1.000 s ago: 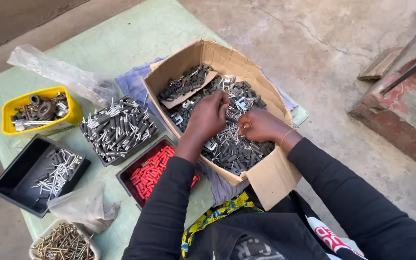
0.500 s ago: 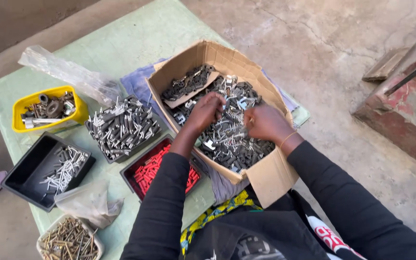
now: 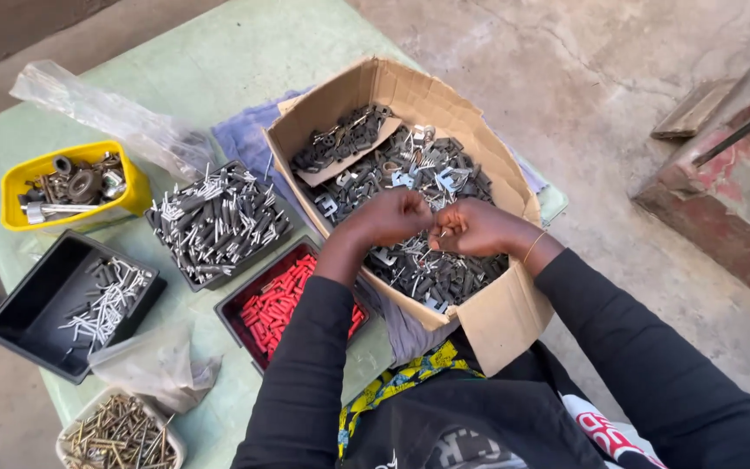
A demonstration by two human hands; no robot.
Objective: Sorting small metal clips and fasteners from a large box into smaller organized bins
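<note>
My left hand (image 3: 397,217) and right hand (image 3: 470,227), both curled shut, meet fingertip to fingertip, pinching something too small to identify, above the metal clips (image 3: 410,260) filling the cardboard box (image 3: 505,321). The box overhangs the tabletop (image 3: 245,52) edge; trays crowd its left.

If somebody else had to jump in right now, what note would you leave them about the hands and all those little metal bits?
Left hand: over the cardboard box, fingers curled, pinching a small piece I cannot make out.
Right hand: close beside it, grip closed on the same spot.
Box: full of grey metal clips.
Done: side trays hold grey pins, red plugs.
Left: most clips remain in the box.
</note>
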